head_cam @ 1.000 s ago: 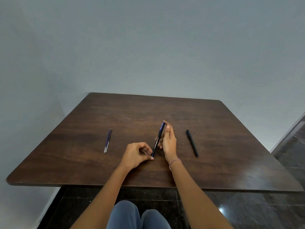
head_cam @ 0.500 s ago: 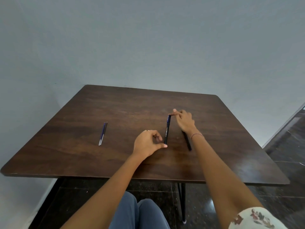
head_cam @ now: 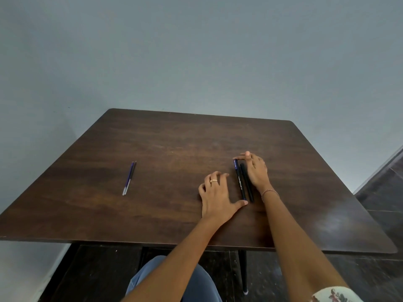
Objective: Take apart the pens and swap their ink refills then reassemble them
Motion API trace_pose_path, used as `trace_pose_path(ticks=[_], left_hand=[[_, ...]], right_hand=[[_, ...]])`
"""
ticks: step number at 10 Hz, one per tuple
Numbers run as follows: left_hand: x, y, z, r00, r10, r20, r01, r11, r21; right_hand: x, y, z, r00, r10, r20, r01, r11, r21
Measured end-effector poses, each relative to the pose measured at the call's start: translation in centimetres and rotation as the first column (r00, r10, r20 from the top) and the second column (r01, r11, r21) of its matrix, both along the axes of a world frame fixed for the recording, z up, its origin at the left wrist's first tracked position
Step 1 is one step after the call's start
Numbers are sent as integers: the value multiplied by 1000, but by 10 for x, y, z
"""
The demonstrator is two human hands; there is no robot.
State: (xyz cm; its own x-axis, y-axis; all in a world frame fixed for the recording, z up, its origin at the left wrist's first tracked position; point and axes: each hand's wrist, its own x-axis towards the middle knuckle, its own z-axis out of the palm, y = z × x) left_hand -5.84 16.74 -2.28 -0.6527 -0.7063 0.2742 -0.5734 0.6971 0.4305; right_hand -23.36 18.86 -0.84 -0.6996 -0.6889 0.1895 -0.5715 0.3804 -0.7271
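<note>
With my left hand (head_cam: pixel 214 194) and right hand (head_cam: pixel 256 171) open-fingered, only touching the ends of the blue-capped pen (head_cam: pixel 239 182) just beside the black pen (head_cam: pixel 247 184) toward the counter's (head_cam: pixel 174 144) right edge, and two refills (head_cam: pixel 129 178) lying out near its left edge, I judge the swap and reassembly remain.

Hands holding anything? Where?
Nothing gripped: the left hand touches the blue-capped pen at its near end with the thumb, the right hand at its far end.
</note>
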Motion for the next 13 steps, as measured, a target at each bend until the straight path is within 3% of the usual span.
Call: trace_pose_path(ticks=[4,7,11,12,13], left_hand=[[-5,-1,-4,970,-241,33,240,970,37],[-5,-2,-5,957,-291,9,291,956,29],[-2,-1,-2,954,-297,-37,299,952,68],[3,-2,-2,958,-268,-103,281,949,140],[10,-19,-1,978,-206,-20,207,978,25]], right_hand=[[-7,-3,-12,1000,20,0,-20,999,-47],[-8,-2,-10,992,58,-110,-58,998,7],[-4,0,-5,999,15,-45,-15,1000,-6],[1,3,12,993,-70,-98,63,995,-74],[15,-3,24,952,-147,-270,119,986,-117]])
